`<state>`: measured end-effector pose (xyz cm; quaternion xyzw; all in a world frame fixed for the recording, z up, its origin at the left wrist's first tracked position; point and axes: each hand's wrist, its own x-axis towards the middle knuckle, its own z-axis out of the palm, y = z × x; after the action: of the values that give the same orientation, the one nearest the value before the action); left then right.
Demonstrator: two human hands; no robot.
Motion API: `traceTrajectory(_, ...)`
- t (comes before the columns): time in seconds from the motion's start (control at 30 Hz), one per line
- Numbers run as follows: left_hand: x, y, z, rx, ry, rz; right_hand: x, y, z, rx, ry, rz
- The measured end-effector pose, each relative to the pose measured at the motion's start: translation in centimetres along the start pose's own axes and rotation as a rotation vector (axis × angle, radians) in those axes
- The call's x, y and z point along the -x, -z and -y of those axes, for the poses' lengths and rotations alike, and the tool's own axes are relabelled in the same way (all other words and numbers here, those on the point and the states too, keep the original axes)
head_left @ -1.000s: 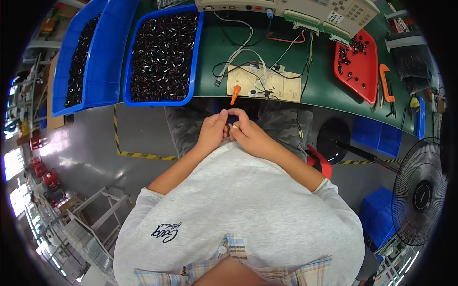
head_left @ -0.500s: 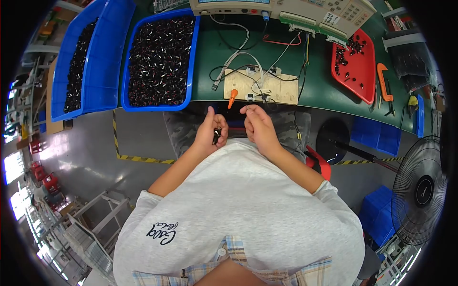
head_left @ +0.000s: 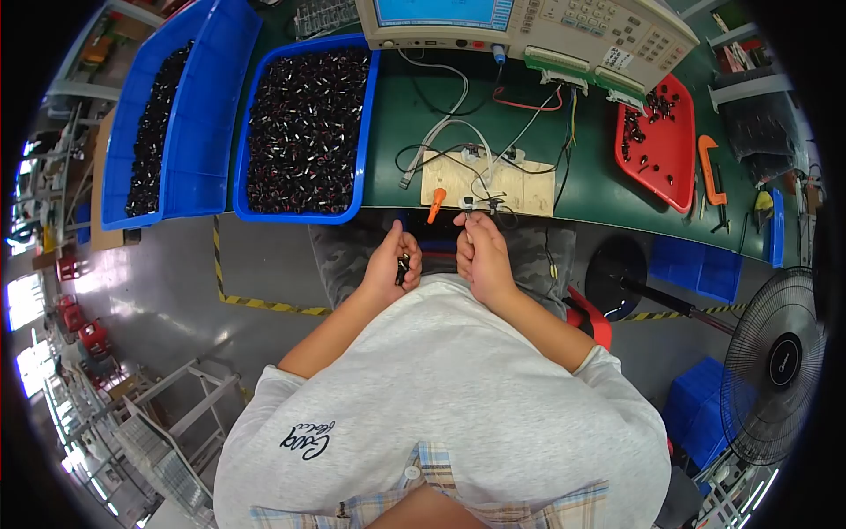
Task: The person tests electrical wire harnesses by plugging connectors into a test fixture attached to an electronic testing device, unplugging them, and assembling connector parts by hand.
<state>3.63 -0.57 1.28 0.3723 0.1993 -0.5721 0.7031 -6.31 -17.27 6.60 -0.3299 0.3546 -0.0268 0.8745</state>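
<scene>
My left hand (head_left: 388,265) is curled around several small black components (head_left: 403,269) with shiny ends, its thumb pointing up toward the table edge. To its right, my right hand (head_left: 486,262) has thumb and index finger pinched at a small white-and-black test socket (head_left: 468,203) on the front edge of a wooden board (head_left: 533,189). What sits between those fingertips is too small to make out. An orange-handled tool (head_left: 436,204) lies on the board's left front corner, apart from both hands. Thin wires run from the board to a bench test instrument (head_left: 564,35).
A blue tray (head_left: 360,159) full of black components stands left, beside another blue bin (head_left: 194,150). At right are a red tray (head_left: 679,181) with scattered parts and an orange clamp-like tool (head_left: 712,172). A fan (head_left: 782,353) stands right of me.
My right hand's fingertips have come up to the socket at the board's front edge. My left hand keeps its hold on the components. The view has tilted slightly, showing more of the instrument's screen.
</scene>
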Motion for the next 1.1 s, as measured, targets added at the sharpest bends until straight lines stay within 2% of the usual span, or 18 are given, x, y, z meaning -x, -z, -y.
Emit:
traceTrajectory(0.23,-0.4,0.0,-0.1,0.009,0.019,-0.044,0.0,0.2,0.0,0.052,0.027,0.004)
traceTrajectory(0.43,-0.2,-0.4,-0.4,-0.059,0.025,-0.071,0.1,-0.2,0.3,-0.074,-0.016,0.009)
traceTrajectory(0.53,1.0,-0.6,-1.2,-0.604,-0.058,-0.072,0.1,-0.2,0.4,-0.084,-0.042,0.003)
traceTrajectory(0.63,2.2,0.0,-1.7,-1.135,0.045,0.029,-0.1,-0.1,0.3,-0.084,-0.038,0.018)
traceTrajectory(0.67,2.3,1.2,-1.4,-1.178,0.092,0.116,-0.1,-0.1,0.3,-0.081,-0.034,0.02)
traceTrajectory(0.77,3.3,1.8,-1.0,-1.206,0.026,0.17,-0.1,-0.2,0.3,-0.066,-0.026,0.028)
traceTrajectory(0.87,3.0,0.8,-1.7,-1.37,0.178,0.24,-0.1,-0.2,0.2,-0.048,-0.022,0.031)
traceTrajectory(0.97,3.2,-0.8,-2.5,-1.513,0.215,0.341,-0.1,-0.3,0.4,-0.041,-0.017,0.033)
traceTrajectory(1.1,4.4,-0.5,-2.3,-1.52,0.117,0.379,0.3,-0.3,0.5,-0.043,-0.019,0.023)
